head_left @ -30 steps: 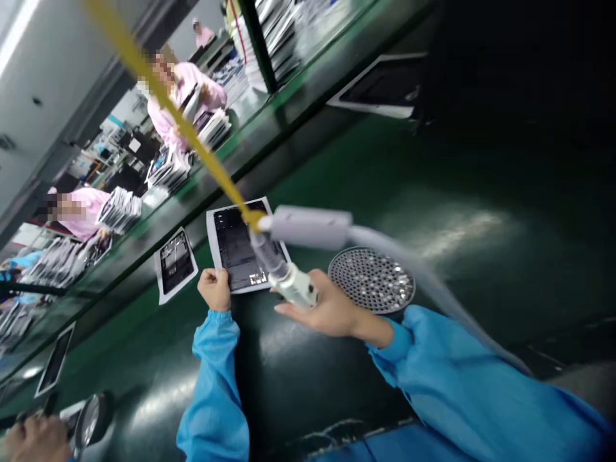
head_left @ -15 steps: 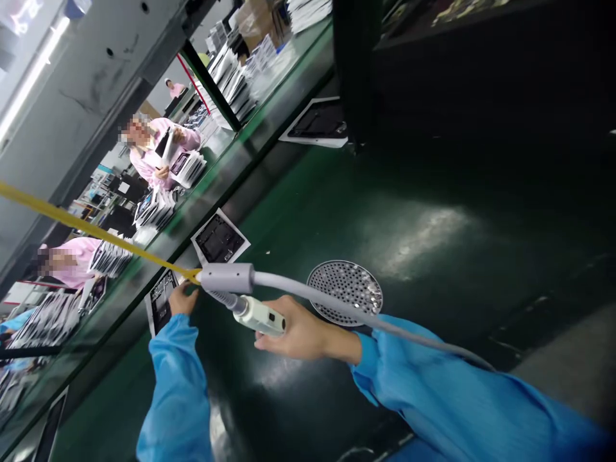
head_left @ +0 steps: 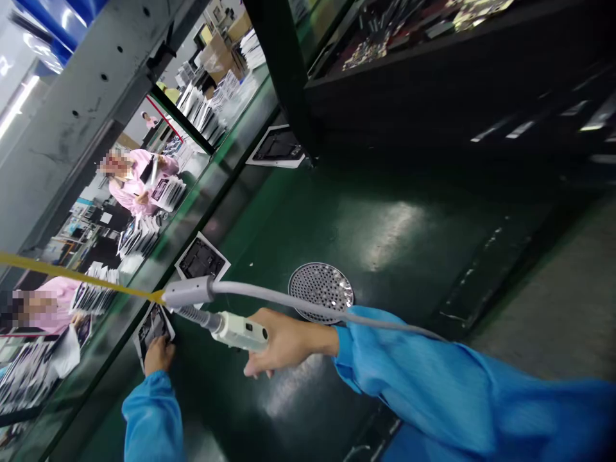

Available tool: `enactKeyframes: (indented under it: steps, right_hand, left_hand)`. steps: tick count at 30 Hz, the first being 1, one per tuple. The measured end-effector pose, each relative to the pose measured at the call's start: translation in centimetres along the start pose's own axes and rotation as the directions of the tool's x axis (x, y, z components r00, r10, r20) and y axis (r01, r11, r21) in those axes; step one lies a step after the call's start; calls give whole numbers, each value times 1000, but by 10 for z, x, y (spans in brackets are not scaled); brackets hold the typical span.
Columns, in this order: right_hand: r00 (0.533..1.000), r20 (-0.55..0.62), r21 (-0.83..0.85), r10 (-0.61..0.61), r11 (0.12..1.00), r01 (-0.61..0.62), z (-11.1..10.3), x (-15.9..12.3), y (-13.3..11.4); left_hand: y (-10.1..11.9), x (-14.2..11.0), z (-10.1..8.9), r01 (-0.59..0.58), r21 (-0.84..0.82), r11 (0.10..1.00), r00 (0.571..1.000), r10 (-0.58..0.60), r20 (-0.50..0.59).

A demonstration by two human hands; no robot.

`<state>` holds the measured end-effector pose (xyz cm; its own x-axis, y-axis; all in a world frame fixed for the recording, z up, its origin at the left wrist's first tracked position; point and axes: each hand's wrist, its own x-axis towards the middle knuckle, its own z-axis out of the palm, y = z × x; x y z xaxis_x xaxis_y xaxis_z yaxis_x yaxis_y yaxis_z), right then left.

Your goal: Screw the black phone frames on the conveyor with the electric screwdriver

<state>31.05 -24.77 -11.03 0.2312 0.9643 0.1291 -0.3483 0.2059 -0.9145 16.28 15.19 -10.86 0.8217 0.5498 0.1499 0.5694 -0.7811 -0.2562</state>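
My right hand (head_left: 283, 340) is wrapped round a white powered screwdriver (head_left: 238, 330), held almost level above the dark green bench. A grey cable (head_left: 308, 308) runs from its head back over my blue sleeve, and a yellow cord (head_left: 72, 276) stretches off to the left. My left hand (head_left: 158, 355) is closed on the near edge of a flat dark panel in a white frame (head_left: 151, 327) lying at the bench's left side. A second such panel (head_left: 201, 260) lies just beyond it.
A round perforated metal dish (head_left: 321, 289) with small screws sits behind my right hand. A third panel (head_left: 278, 147) lies farther along by a black post (head_left: 283, 70). People in pink coats (head_left: 139, 179) handle stacked panels across the line. Black shelving (head_left: 457, 70) looms at right.
My view has swung right and up. My left hand slid the panel it holds left toward the bench edge; my right hand with the screwdriver followed it left and turned more level.
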Motion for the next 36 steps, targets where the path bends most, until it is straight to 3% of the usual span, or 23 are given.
enactKeyframes:
  steps: [3, 7, 9, 13, 15, 17, 19, 22, 24, 27, 30, 36]
  right_hand:
    - [999, -45, -98, 14, 995, -19, -4, -3, -1]
    - [995, -102, -173, 0, 985, -17, -7, -6, 0]
    - [993, -118, -203, -4, 979, -20, -7, -7, -1]
    - [987, -157, -242, -40, 970, 0, -7, -10, -4]
    - [983, -172, -248, -61, 969, 17, -10, -14, -8]
    - [970, -219, -262, -109, 964, 49, -18, -18, -13]
    - [926, -322, -285, -197, 953, 104, -29, -23, -17]
    - [801, -496, -329, -336, 926, 186, -49, -27, -21]
    - [720, -569, -367, -398, 906, 211, -61, -28, -20]
    - [644, -606, -426, -466, 875, 232, -73, -27, -17]
    - [617, -614, -440, -493, 862, 251, -77, -23, -13]
    - [611, -602, -502, -513, 839, 210, -73, -15, -6]
  left_hand:
    - [18, -15, -2, 26, -52, 998, 990, -33, -137]
    - [61, -46, -9, -84, -184, 979, 916, 3, -402]
    - [86, -64, -16, -189, -196, 962, 843, 56, -536]
    - [142, -104, -42, -443, -115, 889, 632, 218, -744]
    - [171, -123, -56, -546, -117, 829, 581, 275, -766]
    - [200, -138, -65, -638, -152, 755, 574, 335, -747]
    - [227, -148, -67, -710, -177, 682, 562, 396, -726]
    - [261, -154, -59, -775, -200, 599, 559, 503, -659]
    - [275, -155, -52, -772, -237, 590, 599, 551, -581]
    - [281, -160, -41, -722, -332, 607, 683, 549, -482]
    - [272, -166, -32, -659, -412, 629, 751, 513, -417]
    - [260, -169, -17, -625, -433, 650, 777, 460, -430]
